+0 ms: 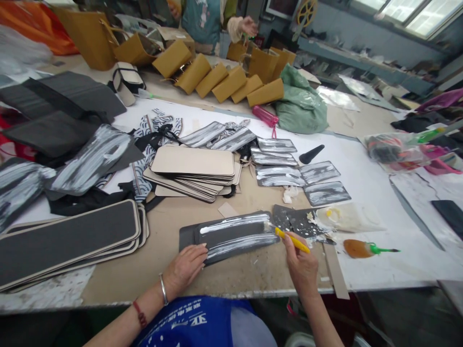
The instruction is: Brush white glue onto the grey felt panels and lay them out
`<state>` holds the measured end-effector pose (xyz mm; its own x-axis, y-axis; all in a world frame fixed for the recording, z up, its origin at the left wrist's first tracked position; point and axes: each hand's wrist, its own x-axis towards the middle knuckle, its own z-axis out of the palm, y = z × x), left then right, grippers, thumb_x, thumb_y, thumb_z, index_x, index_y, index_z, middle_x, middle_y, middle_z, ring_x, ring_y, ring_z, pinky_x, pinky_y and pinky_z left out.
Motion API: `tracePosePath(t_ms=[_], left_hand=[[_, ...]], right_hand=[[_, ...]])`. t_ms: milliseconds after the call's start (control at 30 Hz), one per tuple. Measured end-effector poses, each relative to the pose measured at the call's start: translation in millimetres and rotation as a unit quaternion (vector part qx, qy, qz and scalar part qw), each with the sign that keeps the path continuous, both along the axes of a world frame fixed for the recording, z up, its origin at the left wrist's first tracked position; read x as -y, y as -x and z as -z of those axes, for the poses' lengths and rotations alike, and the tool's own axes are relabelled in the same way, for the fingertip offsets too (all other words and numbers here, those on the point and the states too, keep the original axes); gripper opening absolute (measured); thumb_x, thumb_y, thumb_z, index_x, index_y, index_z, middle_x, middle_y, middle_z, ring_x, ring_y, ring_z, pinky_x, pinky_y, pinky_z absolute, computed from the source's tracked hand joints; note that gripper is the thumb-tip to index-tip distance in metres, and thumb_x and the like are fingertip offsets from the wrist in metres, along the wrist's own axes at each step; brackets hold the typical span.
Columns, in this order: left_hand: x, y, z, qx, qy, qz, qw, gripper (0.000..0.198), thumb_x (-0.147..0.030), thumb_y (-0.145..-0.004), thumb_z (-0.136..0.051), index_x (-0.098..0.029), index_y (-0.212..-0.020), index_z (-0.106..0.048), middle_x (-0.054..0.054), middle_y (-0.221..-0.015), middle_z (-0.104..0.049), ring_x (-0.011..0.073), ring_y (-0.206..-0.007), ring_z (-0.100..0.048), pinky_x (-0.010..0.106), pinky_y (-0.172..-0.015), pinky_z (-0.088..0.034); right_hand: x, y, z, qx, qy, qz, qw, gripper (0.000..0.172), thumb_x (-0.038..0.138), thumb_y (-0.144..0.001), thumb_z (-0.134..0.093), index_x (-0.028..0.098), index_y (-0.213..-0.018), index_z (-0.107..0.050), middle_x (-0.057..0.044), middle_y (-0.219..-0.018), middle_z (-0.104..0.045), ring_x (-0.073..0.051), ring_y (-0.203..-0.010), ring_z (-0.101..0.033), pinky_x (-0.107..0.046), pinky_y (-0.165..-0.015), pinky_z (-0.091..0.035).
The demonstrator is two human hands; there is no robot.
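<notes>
A dark grey rectangular panel (235, 237) lies in front of me, with streaks of white glue-like paste along its upper and lower sides. My left hand (188, 269) rests on its lower left edge, fingers stretched out and pressing it down. In my right hand (301, 264) is a brush with a yellow handle (294, 241). The brush tip touches the panel near its right end. Just right of the panel lies a dark, white-spattered piece (294, 221). A clear bag with pale paste (343, 217) partly overlaps that piece.
Beige panels (193, 161) are stacked behind the work; longer grey ones (68, 236) lie left. Several paste-streaked pieces (280, 177) stand right of centre. An amber glue bottle (358, 248) lies at right. Mustard bags (227, 82) line the back, near another person's hand (248, 26).
</notes>
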<state>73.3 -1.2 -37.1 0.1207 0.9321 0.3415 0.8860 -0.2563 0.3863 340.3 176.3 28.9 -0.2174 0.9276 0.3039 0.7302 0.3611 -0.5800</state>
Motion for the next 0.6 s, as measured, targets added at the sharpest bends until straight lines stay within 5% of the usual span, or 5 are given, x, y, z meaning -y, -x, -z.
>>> tracePosePath(t_ms=[167, 333, 600], left_hand=[[5, -4, -0.5, -0.028, -0.006, -0.016, 0.999, 0.025, -0.013, -0.088, -0.038, -0.016, -0.103, -0.058, 0.008, -0.102, -0.067, 0.0199, -0.104, -0.058, 0.035, -0.085, -0.051], [6, -7, 0.5, -0.021, -0.03, -0.029, 0.999, 0.024, -0.013, -0.087, -0.039, -0.015, -0.1, -0.059, 0.009, -0.101, -0.066, 0.0194, -0.103, -0.058, 0.032, -0.081, -0.053], [8, -10, 5.0, 0.009, -0.042, -0.065, 0.997, 0.02, -0.013, -0.086, -0.042, -0.014, -0.098, -0.058, 0.011, -0.099, -0.064, 0.0197, -0.1, -0.059, 0.033, -0.081, -0.054]], right_hand=[[-20, 8, 14.1, -0.03, -0.021, -0.038, 0.999, 0.033, 0.044, -0.084, -0.047, 0.017, -0.093, -0.064, -0.009, -0.09, -0.067, -0.02, -0.086, -0.062, -0.035, -0.081, -0.048], [1, 21, 12.4, -0.031, 0.003, -0.137, 0.99, 0.025, 0.036, -0.086, -0.048, 0.019, -0.096, -0.063, -0.007, -0.092, -0.067, -0.019, -0.087, -0.063, -0.034, -0.08, -0.05], [23, 27, -9.6, -0.021, 0.005, -0.091, 0.996, 0.028, 0.04, -0.083, -0.05, 0.019, -0.091, -0.066, -0.006, -0.087, -0.068, -0.02, -0.081, -0.064, -0.032, -0.076, -0.05]])
